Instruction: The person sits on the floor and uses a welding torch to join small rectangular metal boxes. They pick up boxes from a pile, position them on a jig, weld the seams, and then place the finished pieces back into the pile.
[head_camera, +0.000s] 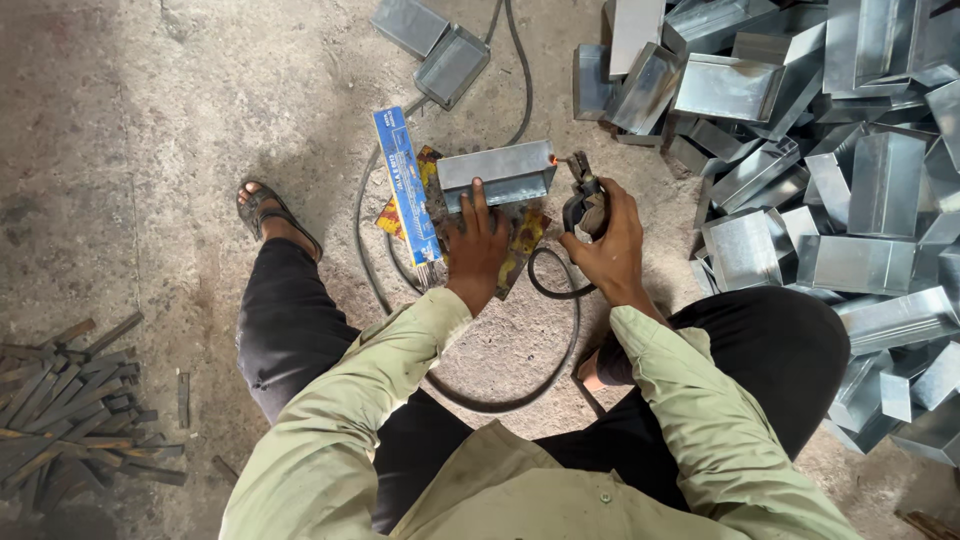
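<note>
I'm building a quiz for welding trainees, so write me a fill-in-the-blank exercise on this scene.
1. The left hand presses down on a folded sheet-metal ____ lying on the floor.
2. The right hand grips an electrode holder whose tip glows ____ at the piece's corner.
3. The long packet of rods beside the left hand is ____ in colour.
4. The big pile of finished metal pieces lies on the person's ____ side.

Missing words: box; orange; blue; right
</note>
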